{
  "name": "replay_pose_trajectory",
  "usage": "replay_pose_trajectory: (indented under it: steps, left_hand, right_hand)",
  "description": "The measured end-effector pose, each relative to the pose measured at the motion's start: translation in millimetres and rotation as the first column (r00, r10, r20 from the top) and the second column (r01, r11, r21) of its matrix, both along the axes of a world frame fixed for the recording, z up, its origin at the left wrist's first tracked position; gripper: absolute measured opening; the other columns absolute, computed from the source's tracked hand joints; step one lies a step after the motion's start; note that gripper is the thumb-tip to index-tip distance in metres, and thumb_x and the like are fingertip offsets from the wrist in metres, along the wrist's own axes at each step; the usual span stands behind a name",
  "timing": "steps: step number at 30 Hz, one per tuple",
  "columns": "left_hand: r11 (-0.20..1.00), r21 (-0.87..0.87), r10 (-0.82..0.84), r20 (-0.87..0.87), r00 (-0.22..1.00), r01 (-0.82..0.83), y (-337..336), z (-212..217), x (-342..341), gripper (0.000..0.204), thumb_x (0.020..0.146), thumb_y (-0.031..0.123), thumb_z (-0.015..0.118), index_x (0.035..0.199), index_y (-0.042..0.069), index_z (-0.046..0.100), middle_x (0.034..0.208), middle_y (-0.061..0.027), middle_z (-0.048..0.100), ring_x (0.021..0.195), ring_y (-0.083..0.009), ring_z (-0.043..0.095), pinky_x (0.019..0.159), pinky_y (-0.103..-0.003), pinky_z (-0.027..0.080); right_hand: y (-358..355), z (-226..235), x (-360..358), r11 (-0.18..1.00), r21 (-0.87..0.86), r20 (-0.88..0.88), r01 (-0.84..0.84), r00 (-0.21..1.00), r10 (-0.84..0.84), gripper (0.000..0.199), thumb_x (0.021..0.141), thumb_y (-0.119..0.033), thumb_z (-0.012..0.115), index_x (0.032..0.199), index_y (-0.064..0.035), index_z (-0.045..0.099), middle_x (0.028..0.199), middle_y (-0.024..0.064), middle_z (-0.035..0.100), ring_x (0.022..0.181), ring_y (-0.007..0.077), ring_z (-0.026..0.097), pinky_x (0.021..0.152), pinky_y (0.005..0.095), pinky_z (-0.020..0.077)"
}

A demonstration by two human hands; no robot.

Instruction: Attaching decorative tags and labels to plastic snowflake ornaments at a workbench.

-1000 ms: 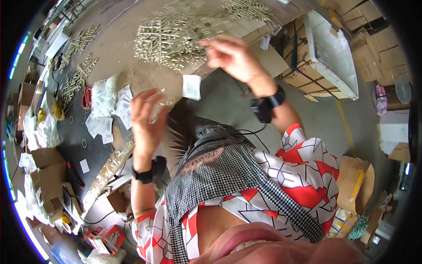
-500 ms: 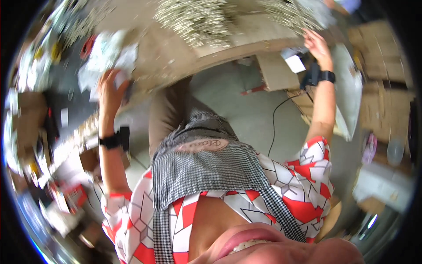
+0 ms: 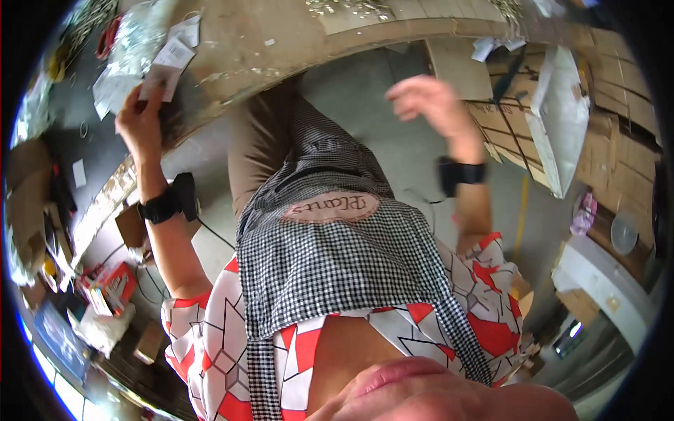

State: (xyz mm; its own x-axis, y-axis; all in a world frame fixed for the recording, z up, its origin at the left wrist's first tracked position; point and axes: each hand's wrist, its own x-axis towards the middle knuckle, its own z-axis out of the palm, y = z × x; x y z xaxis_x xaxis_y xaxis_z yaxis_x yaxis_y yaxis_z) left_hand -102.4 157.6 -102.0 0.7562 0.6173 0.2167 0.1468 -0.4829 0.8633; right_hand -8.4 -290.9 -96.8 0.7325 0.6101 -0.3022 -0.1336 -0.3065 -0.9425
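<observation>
My left hand point(image 3: 140, 128) is at the table's left part, its thumb and a finger closed on a pale paper tag point(image 3: 161, 78). Beside that tag lies another white printed tag point(image 3: 175, 53), partly overlapping it. A crinkled clear plastic bag point(image 3: 140, 35) sits just beyond these tags. Off the table edge, over the floor, my right hand point(image 3: 434, 105) hangs in the air, somewhat blurred. Its fingers are stretched loosely to the left and hold nothing that I can see.
Bunches of dried stems point(image 3: 344, 7) lie along the table's point(image 3: 281, 49) far side. Red-handled scissors point(image 3: 107, 36) are at the far left. An open white box point(image 3: 562, 119) and cardboard cartons point(image 3: 611, 168) stand to the right. A black cable point(image 3: 214, 234) hangs near my left arm.
My right hand has left the dried stems at the far right and come back toward the middle. My left hand stays by the tags. The view has shifted, so the table sits higher.
</observation>
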Motion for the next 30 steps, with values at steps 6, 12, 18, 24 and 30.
replay_pose_trajectory:
  steps: [6,12,18,24,30]
  left_hand:
    - [0.969,-0.207,-0.091,0.196,0.976,0.132,-11,-11,27,0.019,0.085,0.018,0.065,0.084,0.000,0.065,0.067,-0.0020,0.062,0.056,-0.0056,0.051,0.054,-0.020,0.039]
    - [0.945,-0.322,0.053,0.338,0.940,0.062,-21,0,13,0.021,0.089,0.019,0.059,0.084,-0.001,0.063,0.064,-0.0018,0.060,0.055,-0.0053,0.050,0.053,-0.019,0.039]
    - [0.926,-0.345,-0.002,0.403,0.915,0.154,-48,6,18,0.017,0.084,0.016,0.066,0.083,-0.001,0.066,0.062,0.0012,0.057,0.053,-0.0037,0.046,0.050,-0.017,0.035]
    - [0.893,-0.426,0.052,0.417,0.907,0.145,-76,20,28,0.016,0.085,0.016,0.065,0.084,0.000,0.066,0.061,0.0029,0.053,0.053,-0.0035,0.042,0.049,-0.018,0.032]
    - [0.878,-0.436,0.023,0.449,0.893,0.196,-88,21,30,0.019,0.088,0.018,0.061,0.088,0.000,0.065,0.063,0.0022,0.054,0.055,-0.0040,0.043,0.052,-0.018,0.035]
  right_hand:
    - [142,-126,-50,0.906,0.418,-0.675,0.063,0.690,0.263,0.022,0.087,-0.023,0.060,0.096,-0.0031,0.063,0.083,0.0058,0.065,0.079,0.0113,0.061,0.074,0.0228,0.0484]
    - [49,-74,-21,0.969,-0.234,0.043,-0.076,0.995,0.089,0.018,0.084,-0.017,0.064,0.090,-0.0005,0.063,0.075,0.0033,0.064,0.065,0.0080,0.057,0.061,0.0233,0.0478]
    - [103,59,1,0.966,-0.072,0.238,-0.250,0.936,0.260,0.010,0.087,-0.010,0.057,0.090,-0.0015,0.061,0.072,0.0020,0.060,0.061,0.0067,0.055,0.055,0.0223,0.0458]
    - [182,64,62,0.942,-0.330,0.908,-0.065,0.250,0.336,0.011,0.079,-0.010,0.058,0.076,-0.0010,0.063,0.073,0.0154,0.063,0.068,0.0297,0.064,0.061,0.0370,0.0515]
    - [203,71,71,0.696,-0.717,0.695,0.042,0.129,0.708,0.009,0.072,-0.005,0.060,0.073,0.0040,0.059,0.077,0.0205,0.061,0.080,0.0360,0.062,0.071,0.0419,0.0520]
